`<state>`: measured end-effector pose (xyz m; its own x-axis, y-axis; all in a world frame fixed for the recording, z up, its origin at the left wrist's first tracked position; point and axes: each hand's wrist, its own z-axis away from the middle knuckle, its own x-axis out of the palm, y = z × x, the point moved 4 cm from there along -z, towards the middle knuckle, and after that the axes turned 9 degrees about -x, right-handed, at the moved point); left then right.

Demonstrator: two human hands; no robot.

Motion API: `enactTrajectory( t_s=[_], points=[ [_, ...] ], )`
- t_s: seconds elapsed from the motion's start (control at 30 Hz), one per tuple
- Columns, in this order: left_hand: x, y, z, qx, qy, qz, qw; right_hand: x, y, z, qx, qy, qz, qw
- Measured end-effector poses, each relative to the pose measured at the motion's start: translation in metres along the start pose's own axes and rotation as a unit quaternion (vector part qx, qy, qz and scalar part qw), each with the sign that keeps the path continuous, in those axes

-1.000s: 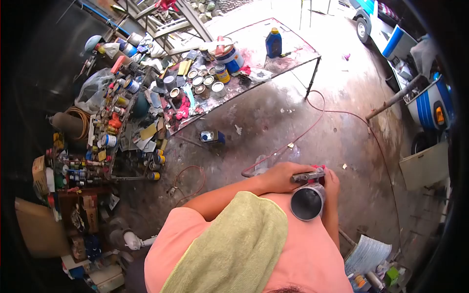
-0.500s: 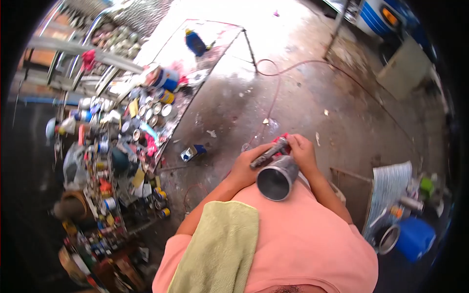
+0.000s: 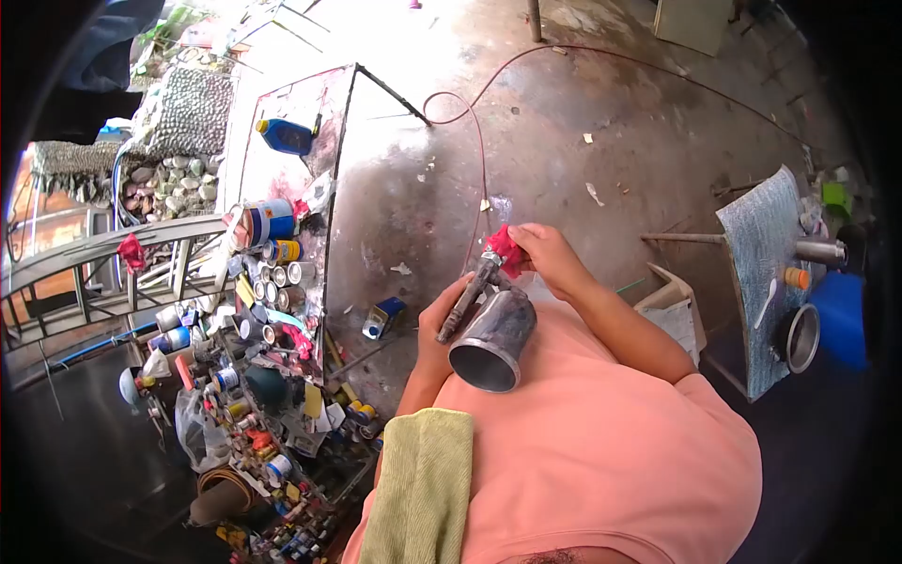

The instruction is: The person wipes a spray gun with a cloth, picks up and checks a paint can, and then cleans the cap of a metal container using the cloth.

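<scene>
A metal spray gun with a wide grey cup is in front of my chest, the cup's open, dark mouth tilted toward the camera. My left hand is wrapped around the gun from the left side, its fingers partly hidden behind it. At the gun's far end, my right hand pinches a red cloth against the metal. A green towel hangs over my left shoulder.
On the left stands a bench with paint cans and a blue bottle. A red hose crosses the floor. To the right are a silvery sheet, a metal ring-like cup and a blue container.
The view has turned to the right, so the bench has shifted left. The gun and both hands sit further left in view, and more of the red cloth shows at the gun's far end.
</scene>
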<state>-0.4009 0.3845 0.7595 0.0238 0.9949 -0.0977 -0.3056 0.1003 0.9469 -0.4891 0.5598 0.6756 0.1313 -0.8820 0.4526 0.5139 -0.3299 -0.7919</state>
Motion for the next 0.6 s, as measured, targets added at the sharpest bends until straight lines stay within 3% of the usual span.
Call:
enactTrajectory(
  t_s=[0.47,0.6],
  points=[
    [0.011,0.002,0.001,-0.006,0.008,0.027,1.000,0.005,-0.017,0.024,-0.029,-0.003,0.028,0.999],
    [0.012,0.012,0.005,0.009,0.017,-0.066,0.998,0.001,-0.009,0.017,0.010,-0.069,0.058,0.996]
  ],
)
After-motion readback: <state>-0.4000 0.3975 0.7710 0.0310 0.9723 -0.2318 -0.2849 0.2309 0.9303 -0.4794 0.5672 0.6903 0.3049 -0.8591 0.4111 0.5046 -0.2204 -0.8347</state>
